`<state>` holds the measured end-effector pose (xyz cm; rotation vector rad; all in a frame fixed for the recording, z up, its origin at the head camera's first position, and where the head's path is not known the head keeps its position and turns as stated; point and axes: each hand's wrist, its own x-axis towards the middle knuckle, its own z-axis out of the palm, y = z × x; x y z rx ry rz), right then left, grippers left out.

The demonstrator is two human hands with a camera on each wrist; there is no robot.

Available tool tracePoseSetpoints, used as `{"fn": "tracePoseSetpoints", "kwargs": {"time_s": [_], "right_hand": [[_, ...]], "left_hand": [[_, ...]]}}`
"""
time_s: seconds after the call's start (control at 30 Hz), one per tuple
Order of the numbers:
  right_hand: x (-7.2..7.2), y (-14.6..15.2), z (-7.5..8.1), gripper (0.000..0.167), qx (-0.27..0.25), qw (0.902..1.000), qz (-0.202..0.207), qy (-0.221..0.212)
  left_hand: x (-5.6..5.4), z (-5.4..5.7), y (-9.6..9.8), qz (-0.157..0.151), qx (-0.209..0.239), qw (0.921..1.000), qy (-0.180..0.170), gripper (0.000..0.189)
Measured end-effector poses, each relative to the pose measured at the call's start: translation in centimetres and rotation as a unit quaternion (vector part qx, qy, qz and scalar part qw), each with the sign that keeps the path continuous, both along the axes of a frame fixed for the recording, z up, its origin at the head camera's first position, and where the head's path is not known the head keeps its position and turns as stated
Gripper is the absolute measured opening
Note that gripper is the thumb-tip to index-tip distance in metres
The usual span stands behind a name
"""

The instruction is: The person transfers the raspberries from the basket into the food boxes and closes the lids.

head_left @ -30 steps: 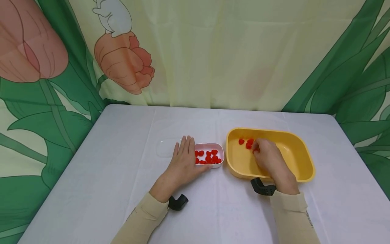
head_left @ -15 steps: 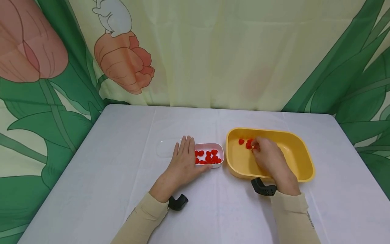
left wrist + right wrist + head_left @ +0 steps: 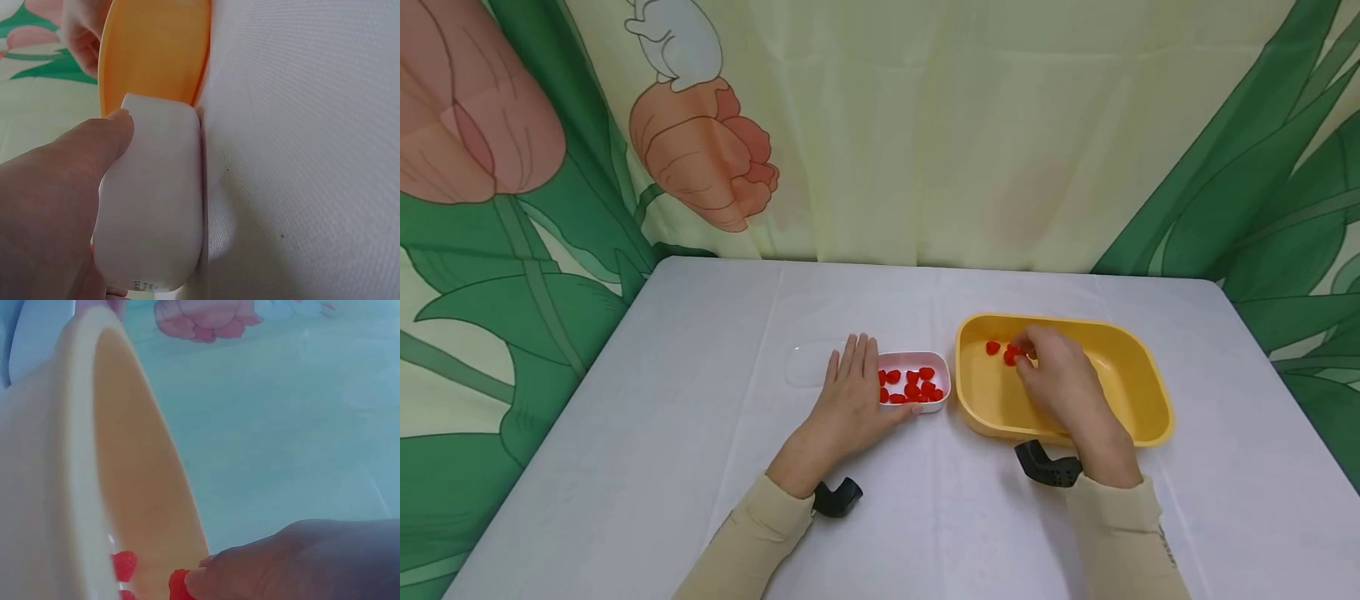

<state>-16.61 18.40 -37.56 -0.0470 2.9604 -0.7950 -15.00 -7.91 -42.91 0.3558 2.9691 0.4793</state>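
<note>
Red raspberry (image 3: pixel 177 585), pinched by the right hand (image 3: pixel 1063 379), could be dropped if squeezed unevenly. Straight fingers (image 3: pixel 860 360) are shown by the left hand (image 3: pixel 847 402).

Soft, even light; right wrist view hazy.

Tray (image 3: pixel 1131 379), plain yellow. Small box (image 3: pixel 898 361), white outside, pink inside. Berry-like pieces (image 3: pixel 912 390), red. Bench (image 3: pixel 625 467), white. Sleeves (image 3: pixel 752 533), beige. Curtain (image 3: pixel 925 142), pale yellow, printed green leaves (image 3: pixel 456 475), pink tulips (image 3: pixel 482 108).
</note>
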Motion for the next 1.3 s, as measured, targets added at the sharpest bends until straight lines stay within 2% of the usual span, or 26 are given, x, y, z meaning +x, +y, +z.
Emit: {"fn": "tracePoseSetpoints", "kwargs": {"time_s": [0.37,0.63,1.0,1.3], "right_hand": [[0.3,-1.0,0.5,0.026,-0.002,0.9995,0.016,0.028],[0.6,-1.8,0.9,0.023,-0.02,0.9978,0.026,0.058],[0.8,-3.5,0.4,0.02,-0.028,0.993,0.056,0.1],[1.3,-5.0,0.3,0.02,-0.036,0.9888,0.08,0.121]], "left_hand": [[0.0,-0.1,0.0,-0.001,-0.001,1.0,-0.004,0.111],[0.0,0.1,0.0,-0.003,0.002,1.0,0.002,0.111],[-0.1,0.0,-0.2,-0.003,0.004,1.0,0.003,0.111],[0.0,0.0,-0.3,0.001,0.016,0.9998,-0.011,0.112]]}}
